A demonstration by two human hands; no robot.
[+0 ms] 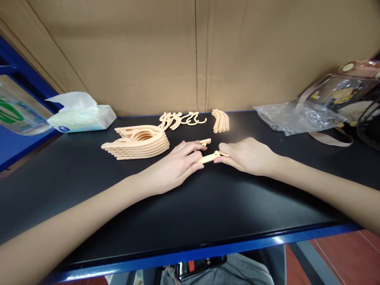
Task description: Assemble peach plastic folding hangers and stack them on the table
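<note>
On the black table, a peach plastic hanger arm was pinched between the left hand and right hand, fingers closed narrowly on it. A joining step was judged under way; careful alignment with the second piece would be needed.

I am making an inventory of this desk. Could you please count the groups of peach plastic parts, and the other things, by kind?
Peach plastic parts, by group:
Stack of hanger bodies: 1
Row of hooks: 1
Bunch of curved pieces: 1
Piece held between left hand and right hand: 1
Loose piece by the left fingers: 1
Tissue pack: 1
Clear plastic bag: 1
Total: 7
</note>
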